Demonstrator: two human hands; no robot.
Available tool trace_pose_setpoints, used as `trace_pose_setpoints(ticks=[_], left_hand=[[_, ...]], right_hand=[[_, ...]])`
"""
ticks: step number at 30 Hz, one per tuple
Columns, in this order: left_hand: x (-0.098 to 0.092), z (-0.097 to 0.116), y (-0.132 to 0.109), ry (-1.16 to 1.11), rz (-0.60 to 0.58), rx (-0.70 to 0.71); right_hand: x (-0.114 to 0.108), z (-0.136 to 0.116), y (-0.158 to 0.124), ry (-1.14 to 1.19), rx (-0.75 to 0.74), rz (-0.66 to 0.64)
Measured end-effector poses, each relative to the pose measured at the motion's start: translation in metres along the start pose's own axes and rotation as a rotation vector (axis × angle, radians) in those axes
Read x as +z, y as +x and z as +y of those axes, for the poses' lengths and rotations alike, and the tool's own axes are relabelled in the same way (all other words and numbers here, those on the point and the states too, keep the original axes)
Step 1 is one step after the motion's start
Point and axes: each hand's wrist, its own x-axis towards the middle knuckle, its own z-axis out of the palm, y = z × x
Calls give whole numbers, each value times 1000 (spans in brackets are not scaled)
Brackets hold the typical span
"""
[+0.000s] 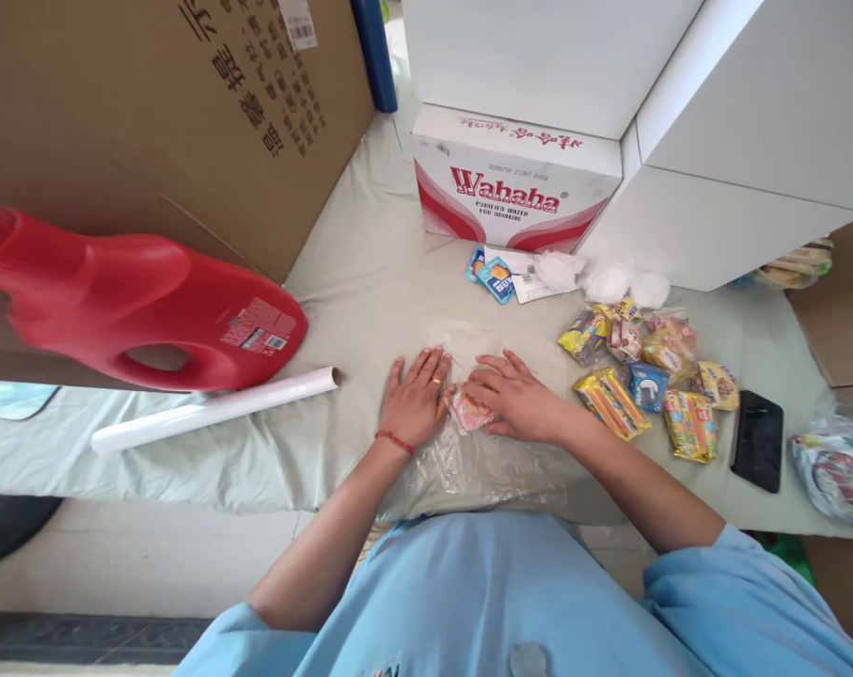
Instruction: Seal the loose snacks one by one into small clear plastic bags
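Observation:
My left hand [417,398] lies flat with fingers spread on a clear plastic bag [482,461] spread on the cloth-covered table [370,282]. My right hand [512,395] rests beside it, fingers stretched flat over the same bag. Between the two hands, partly under my right fingers, sits a small pink snack packet [468,412] that looks to be inside the bag. A red string circles my left wrist and a ring shows on one left finger.
Several colourful snack packets [644,385] lie right of my hands, with a black phone [757,439] beyond them. A red detergent jug [136,306] and a white paper roll [214,411] lie at the left. A Wahaha water box [514,183], a large cardboard box [150,113] and a white cabinet [715,141] stand behind.

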Motion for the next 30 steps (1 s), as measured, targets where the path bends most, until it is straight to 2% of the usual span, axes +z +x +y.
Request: trace_pose_setpoints(ticks=[2, 5, 7, 9, 12, 14, 17, 21, 27, 30], left_hand=[[0, 0, 0, 2, 0, -2], [0, 0, 0, 2, -1, -4], [0, 1, 0, -4, 3, -6], [-1, 1, 1, -12, 9, -11], [-1, 1, 1, -15, 6, -15], [-1, 2, 2, -14, 5, -15], [-1, 2, 1, -10, 11, -10], [-1, 1, 0, 0, 7, -8], [-1, 1, 0, -22, 17, -10], [-1, 1, 0, -38, 15, -12]], right_hand=[[4, -2, 5, 23, 16, 9], [10, 1, 0, 133, 76, 143], [7, 9, -9, 269, 143, 254], [-3, 18, -17, 450, 214, 312], [-18, 29, -18, 717, 225, 214], [-22, 33, -9, 766, 132, 82], [-15, 36, 12, 565, -3, 5], [-6, 35, 27, 298, 56, 52], [-10, 23, 10, 174, 165, -49], [-5, 13, 1, 111, 185, -41]])
